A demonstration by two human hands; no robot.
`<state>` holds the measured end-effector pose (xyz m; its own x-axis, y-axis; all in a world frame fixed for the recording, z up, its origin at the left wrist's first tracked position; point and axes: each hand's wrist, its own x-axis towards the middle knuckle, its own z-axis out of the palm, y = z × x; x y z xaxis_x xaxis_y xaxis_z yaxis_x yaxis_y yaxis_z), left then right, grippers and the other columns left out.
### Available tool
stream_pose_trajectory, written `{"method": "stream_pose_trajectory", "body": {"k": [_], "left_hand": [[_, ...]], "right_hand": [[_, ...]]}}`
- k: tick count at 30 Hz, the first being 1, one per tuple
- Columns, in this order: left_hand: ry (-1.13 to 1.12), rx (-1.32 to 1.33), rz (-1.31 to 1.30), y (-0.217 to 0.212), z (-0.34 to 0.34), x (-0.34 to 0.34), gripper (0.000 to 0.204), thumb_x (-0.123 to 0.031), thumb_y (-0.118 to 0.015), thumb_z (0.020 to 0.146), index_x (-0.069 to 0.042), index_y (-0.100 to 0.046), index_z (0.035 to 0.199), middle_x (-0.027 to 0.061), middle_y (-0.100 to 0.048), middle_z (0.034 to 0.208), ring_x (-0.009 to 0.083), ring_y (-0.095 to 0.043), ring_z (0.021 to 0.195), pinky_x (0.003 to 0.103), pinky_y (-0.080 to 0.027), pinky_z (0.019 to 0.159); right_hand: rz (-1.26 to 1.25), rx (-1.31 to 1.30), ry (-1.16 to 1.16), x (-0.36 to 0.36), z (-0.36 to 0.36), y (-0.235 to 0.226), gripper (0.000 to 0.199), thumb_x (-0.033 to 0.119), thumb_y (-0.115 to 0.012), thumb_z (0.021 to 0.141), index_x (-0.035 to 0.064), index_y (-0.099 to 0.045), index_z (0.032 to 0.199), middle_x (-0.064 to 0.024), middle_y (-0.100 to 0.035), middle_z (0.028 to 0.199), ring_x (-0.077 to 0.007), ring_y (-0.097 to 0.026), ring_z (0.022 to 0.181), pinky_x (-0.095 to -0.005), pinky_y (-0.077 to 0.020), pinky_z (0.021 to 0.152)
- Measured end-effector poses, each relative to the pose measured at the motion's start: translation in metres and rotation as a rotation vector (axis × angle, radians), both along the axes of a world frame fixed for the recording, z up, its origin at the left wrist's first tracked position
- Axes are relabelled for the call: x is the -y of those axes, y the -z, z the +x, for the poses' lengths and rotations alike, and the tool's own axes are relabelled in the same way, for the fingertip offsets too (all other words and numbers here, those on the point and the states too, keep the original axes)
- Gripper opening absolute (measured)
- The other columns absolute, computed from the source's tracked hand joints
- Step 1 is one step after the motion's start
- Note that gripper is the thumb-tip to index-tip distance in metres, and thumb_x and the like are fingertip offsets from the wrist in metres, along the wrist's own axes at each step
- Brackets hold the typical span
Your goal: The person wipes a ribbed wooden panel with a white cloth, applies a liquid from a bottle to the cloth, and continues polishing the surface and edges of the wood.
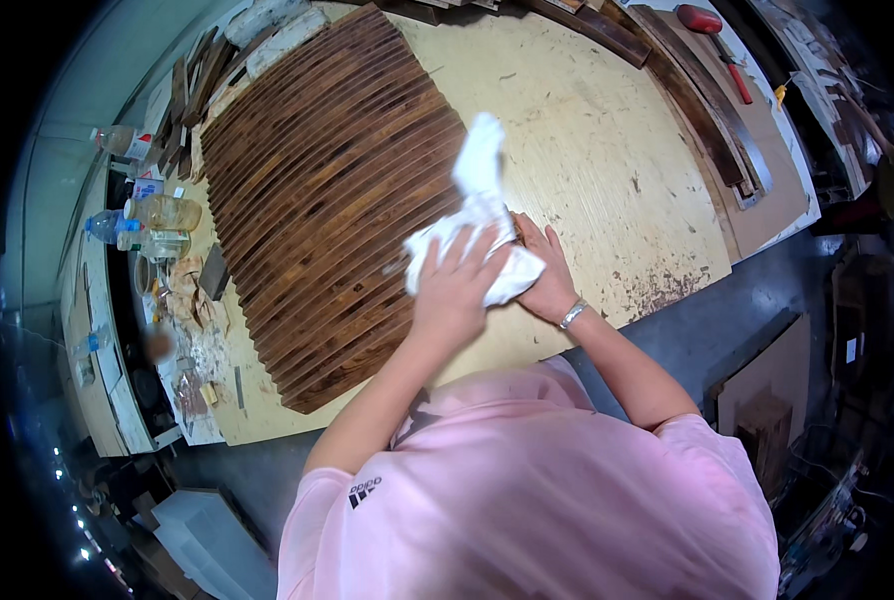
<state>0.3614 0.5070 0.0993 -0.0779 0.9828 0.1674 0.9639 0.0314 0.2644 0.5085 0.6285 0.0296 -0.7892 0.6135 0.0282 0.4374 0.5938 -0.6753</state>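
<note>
From up here I look down on a broad plywood desk (587, 130), pale and scuffed, with dark stain blotches near its front edge. Most of its left half is covered by a row of dark-stained wooden slats (317, 200) laid side by side, edges touching, running diagonally away from me. My left hand (454, 285) lies flat on a white cloth (477, 215), fingers (472, 255) spread and pressing it down at the right edge of the slats. My right hand (545, 268) is just beside it, fingers curled around the cloth's other side; a metal watch band sits on that wrist. One end of the cloth sticks up loosely toward the far side of the desk.

Along the left rim stand clear plastic bottles (157, 212), with crumpled paper scraps near them. At the far right lie long dark boards (712, 120) and a red-handled tool (717, 40). Beyond the desk's near edge the floor (707, 330) is grey concrete, with cardboard sheets leaning at the right.
</note>
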Motion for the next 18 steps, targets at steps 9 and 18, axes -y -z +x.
{"method": "stream_pose_trajectory", "body": {"k": [9, 18], "left_hand": [[-0.137, -0.106, -0.066, -0.006, -0.059, 0.130, 0.067, -0.013, -0.070, 0.066, -0.022, -0.062, 0.133, 0.0053, -0.049, 0.149, 0.0330, -0.043, 0.138, 0.056, -0.027, 0.115], [-0.778, -0.040, 0.131, -0.044, -0.188, 0.307, 0.059, -0.006, -0.066, 0.086, 0.000, -0.048, 0.142, 0.0192, -0.052, 0.143, 0.0354, -0.048, 0.133, 0.042, -0.033, 0.113]], "right_hand": [[-0.072, -0.097, 0.031, -0.005, 0.002, -0.012, 0.108, 0.024, -0.088, 0.065, 0.0044, -0.027, 0.152, -0.0201, -0.042, 0.150, -0.0312, -0.039, 0.140, -0.0477, -0.0178, 0.121], [-0.165, -0.058, 0.003, -0.019, -0.009, -0.018, 0.109, 0.031, -0.086, 0.062, 0.0029, -0.031, 0.151, -0.0183, -0.043, 0.150, -0.0301, -0.037, 0.142, -0.0480, -0.0139, 0.122]]}}
